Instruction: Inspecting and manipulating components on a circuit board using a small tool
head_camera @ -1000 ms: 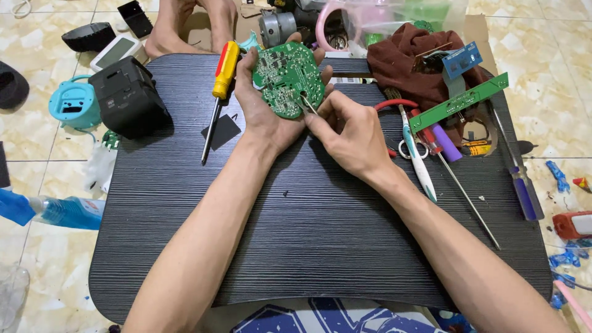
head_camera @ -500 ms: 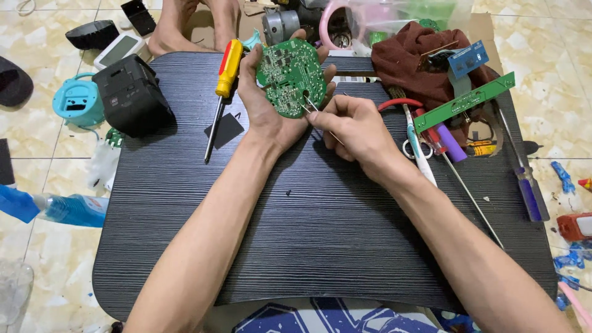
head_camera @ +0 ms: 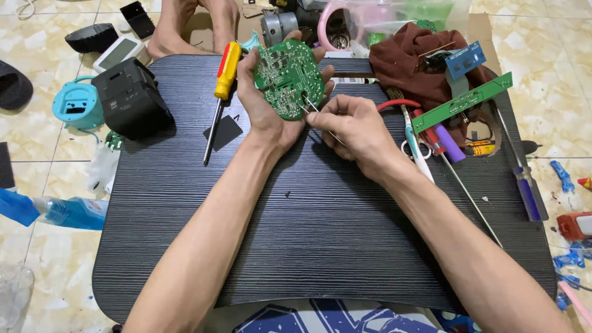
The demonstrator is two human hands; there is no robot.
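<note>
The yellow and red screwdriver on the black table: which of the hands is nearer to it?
Left. The left hand lies just right of the yellow and red screwdriver; the right hand is farther right.

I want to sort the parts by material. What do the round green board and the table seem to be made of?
The round green board, held in the left hand, looks like rigid laminate with a glossy green coating and small soldered parts. The table looks like matte black wood-grain laminate: fine parallel streaks, rounded corners.

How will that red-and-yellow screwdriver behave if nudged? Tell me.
The screwdriver has a rounded handle and lies flat on the black table, so it would probably roll sideways. Its metal shaft looks stiff, unlikely to bend.
</note>
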